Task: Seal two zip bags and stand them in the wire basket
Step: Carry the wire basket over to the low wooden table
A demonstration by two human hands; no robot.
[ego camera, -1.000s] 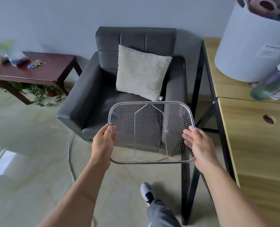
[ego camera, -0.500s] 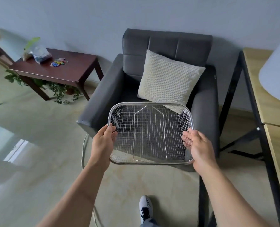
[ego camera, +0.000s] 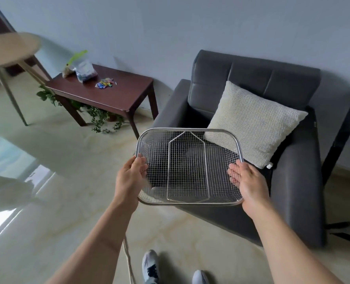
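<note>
The person holds the wire basket (ego camera: 188, 167) in the air with both hands, in front of a grey armchair (ego camera: 251, 128). The left hand (ego camera: 130, 178) grips the basket's left rim, its fingers (ego camera: 142, 161) curled over the wire; the right hand (ego camera: 249, 184) clasps the right rim, fingers (ego camera: 234, 173) pressed on the mesh. Nothing lies inside the basket. Two zip bags (ego camera: 82, 68) stand on a dark wooden tabletop (ego camera: 116, 93), well apart from the fingers, up and to their left, beside small coloured pieces (ego camera: 105, 82).
</note>
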